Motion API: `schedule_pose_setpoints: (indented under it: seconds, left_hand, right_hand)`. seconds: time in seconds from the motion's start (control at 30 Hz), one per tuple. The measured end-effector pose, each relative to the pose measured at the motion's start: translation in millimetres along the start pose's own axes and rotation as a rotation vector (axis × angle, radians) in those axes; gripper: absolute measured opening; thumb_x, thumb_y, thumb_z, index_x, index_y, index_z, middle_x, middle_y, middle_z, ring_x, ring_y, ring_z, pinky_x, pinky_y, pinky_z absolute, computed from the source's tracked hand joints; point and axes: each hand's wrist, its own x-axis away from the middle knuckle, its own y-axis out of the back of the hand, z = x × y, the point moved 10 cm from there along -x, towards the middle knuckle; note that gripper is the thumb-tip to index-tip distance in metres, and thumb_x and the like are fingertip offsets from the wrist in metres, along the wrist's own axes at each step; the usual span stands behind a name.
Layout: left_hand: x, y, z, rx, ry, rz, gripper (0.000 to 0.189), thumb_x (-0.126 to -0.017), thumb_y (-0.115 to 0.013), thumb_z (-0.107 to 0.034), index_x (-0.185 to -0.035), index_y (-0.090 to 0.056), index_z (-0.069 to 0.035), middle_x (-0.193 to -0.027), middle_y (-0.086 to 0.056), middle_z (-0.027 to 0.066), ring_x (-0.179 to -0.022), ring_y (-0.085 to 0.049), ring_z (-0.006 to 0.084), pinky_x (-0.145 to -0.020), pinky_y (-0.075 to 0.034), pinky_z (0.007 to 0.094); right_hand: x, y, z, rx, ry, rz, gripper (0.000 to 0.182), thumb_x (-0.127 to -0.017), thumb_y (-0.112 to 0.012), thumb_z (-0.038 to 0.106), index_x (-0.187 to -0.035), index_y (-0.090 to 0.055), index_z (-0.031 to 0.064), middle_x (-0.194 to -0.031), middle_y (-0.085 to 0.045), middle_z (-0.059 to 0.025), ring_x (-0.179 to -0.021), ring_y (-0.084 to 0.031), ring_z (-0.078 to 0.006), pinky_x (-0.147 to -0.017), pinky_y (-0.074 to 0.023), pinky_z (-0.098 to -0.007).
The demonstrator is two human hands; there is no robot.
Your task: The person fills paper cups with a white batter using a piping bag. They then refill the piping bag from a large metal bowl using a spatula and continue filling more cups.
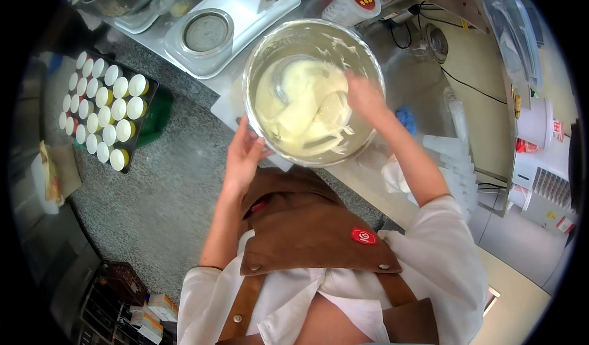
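A large metal mixing bowl [251,110] tilts towards me at the counter's edge, with smooth pale-yellow batter [294,110] inside and streaks up its wall. My left hand [246,154] grips the bowl from its lower left side, thumb near the rim and fingers partly hidden beneath. Inside the bowl, at the right, is my right hand [363,94], blurred and with its fingers curled. A pale rounded shape lies in the batter beside that hand; whether it is a scraper or a fold of batter is unclear.
White scales [198,53] stand left of the bowl, a lidded plastic tub [352,4] behind it. Stacked plastic cups [453,170] and a crumpled blue item [406,119] lie right. A black tray [149,101] of paper cups rests at left on something green. Crates [122,280] stand lower left.
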Motion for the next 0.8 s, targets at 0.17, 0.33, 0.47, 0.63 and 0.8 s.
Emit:
schedule_pose_setpoints:
  seconds: [0.17, 0.33, 0.47, 0.63, 0.8]
  left_hand:
    - [4.3, -0.6, -5.0, 0.014, -0.001, -0.001, 0.062, -0.096, -0.047, -0.002, -0.151, -0.019, -0.008, -0.114, -0.057, 0.0073, -0.104, -0.059, 0.0163, -0.083, -0.055, 0.0328]
    - [4.4, 2.8, -1.8, -0.004, 0.017, -0.039, 0.061, -0.096, -0.047, -0.002, -0.151, -0.019, -0.008, -0.116, -0.056, 0.0075, -0.106, -0.059, 0.0165, -0.083, -0.055, 0.0321]
    - [4.4, -0.2, 1.5, -0.004, -0.004, 0.002, 0.062, -0.096, -0.048, -0.002, -0.151, -0.019, -0.008, -0.117, -0.056, 0.0078, -0.106, -0.059, 0.0170, -0.082, -0.055, 0.0316]
    - [5.0, -2.5, -1.1, 0.011, 0.001, 0.003, 0.063, -0.096, -0.048, -0.002, -0.151, -0.018, -0.007, -0.118, -0.056, 0.0082, -0.105, -0.059, 0.0173, -0.081, -0.056, 0.0316]
    - [6.1, 1.7, 6.5, 0.035, -0.007, -0.035, 0.063, -0.096, -0.048, -0.002, -0.151, -0.017, -0.006, -0.117, -0.056, 0.0092, -0.103, -0.060, 0.0178, -0.082, -0.056, 0.0323]
  right_hand:
    - [-42.8, -44.8, 56.0, -0.038, 0.135, -0.022, 0.025, -0.074, -0.054, -0.002, -0.098, -0.059, -0.0018, -0.075, -0.066, -0.0210, -0.070, -0.067, -0.0364, -0.067, -0.0537, -0.0462]
    - [21.1, -43.3, 110.6, -0.174, 0.385, 0.101, 0.031, -0.075, -0.053, -0.002, -0.105, -0.061, 0.0000, -0.076, -0.067, -0.0211, -0.070, -0.067, -0.0360, -0.063, -0.0539, -0.0447]
    - [-13.6, 4.5, 35.5, -0.137, 0.071, -0.036, 0.026, -0.077, -0.052, 0.000, -0.102, -0.062, 0.0009, -0.078, -0.067, -0.0217, -0.074, -0.067, -0.0365, -0.065, -0.0537, -0.0455]
    - [-61.9, -36.5, 70.1, -0.064, 0.274, -0.093, 0.024, -0.078, -0.053, 0.002, -0.101, -0.060, 0.0001, -0.073, -0.065, -0.0215, -0.071, -0.067, -0.0358, -0.064, -0.0532, -0.0469]
    - [28.9, -52.7, 144.3, -0.153, 0.515, 0.234, 0.028, -0.078, -0.051, 0.000, -0.103, -0.061, 0.0019, -0.076, -0.066, -0.0195, -0.073, -0.067, -0.0353, -0.065, -0.0532, -0.0469]
